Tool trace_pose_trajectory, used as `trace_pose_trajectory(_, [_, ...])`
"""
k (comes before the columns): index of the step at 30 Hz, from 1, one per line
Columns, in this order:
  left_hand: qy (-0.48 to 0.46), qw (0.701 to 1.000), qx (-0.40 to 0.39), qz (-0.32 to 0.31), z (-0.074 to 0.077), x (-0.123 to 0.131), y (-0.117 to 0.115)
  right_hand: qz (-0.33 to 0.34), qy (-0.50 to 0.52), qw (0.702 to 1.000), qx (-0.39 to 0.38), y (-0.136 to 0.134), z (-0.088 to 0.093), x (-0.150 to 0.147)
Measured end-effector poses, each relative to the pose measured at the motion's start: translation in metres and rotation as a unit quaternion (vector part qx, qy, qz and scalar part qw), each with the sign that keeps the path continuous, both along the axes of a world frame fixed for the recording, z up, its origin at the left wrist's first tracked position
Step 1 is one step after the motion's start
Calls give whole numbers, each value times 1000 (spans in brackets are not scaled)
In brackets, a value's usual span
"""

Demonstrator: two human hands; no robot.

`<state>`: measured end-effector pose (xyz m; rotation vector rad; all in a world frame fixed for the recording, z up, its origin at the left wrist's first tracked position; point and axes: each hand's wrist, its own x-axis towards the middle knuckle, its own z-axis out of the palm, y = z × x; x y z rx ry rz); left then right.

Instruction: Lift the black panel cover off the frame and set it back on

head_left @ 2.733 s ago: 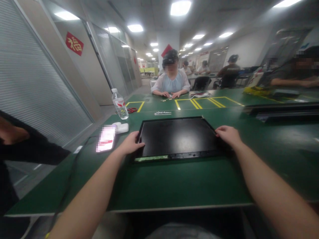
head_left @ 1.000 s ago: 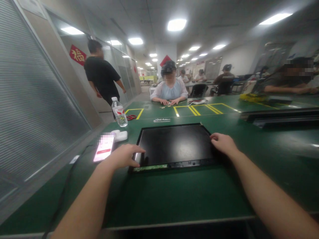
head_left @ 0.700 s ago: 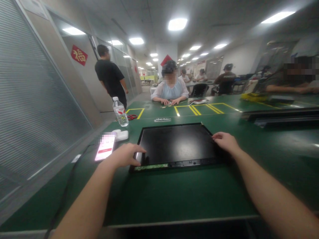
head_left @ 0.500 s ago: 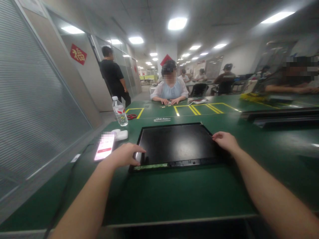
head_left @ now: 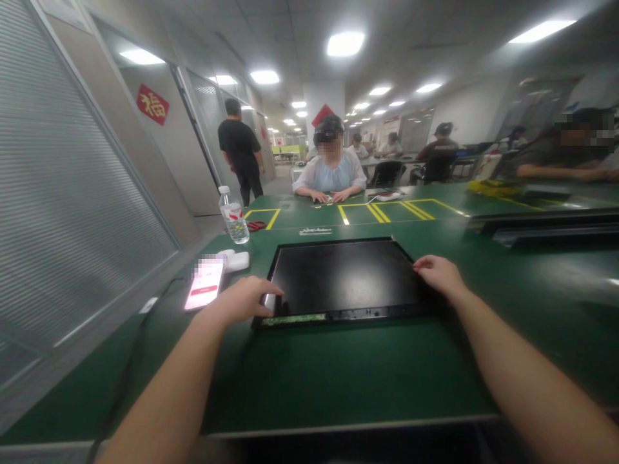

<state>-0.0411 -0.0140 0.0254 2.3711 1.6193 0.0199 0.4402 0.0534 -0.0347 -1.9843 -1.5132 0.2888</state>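
Note:
A black flat display panel [head_left: 333,274] lies face up on the green table, with a strip of green circuit board [head_left: 294,319] showing along its front edge at the left. My left hand [head_left: 244,299] grips the panel's left edge near the front corner, index finger over the screen and thumb lower down. At the right edge, my right hand [head_left: 441,276] has its fingers closed on the frame; the undersides of both grips are hidden.
To the left are a lit phone [head_left: 206,283], a white case [head_left: 236,261], a water bottle [head_left: 234,216] and red-handled scissors [head_left: 256,225]. Dark long parts [head_left: 556,229] lie at the right. A person [head_left: 329,167] sits opposite; another [head_left: 239,148] stands behind.
The person in black at the back left has moved to the right and turned away. My hands and the panel stay in place.

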Motion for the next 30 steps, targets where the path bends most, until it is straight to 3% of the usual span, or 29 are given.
trace_pose_trajectory(8, [-64,990,42,120,-9,0,6,25,-27,999,-8,-3,-2,-2])
trace_pose_trajectory(16, [-12,965,82,249,-30,-1,21,9,-24,1000,8,-2,1,2])
trace_pose_trajectory(25, [26,961,58,267,-35,0,23,-45,-51,997,-45,5,-6,11])
trace_pose_trajectory(30, [47,966,42,250,-36,3,24,-34,-69,993,-95,6,-10,13])
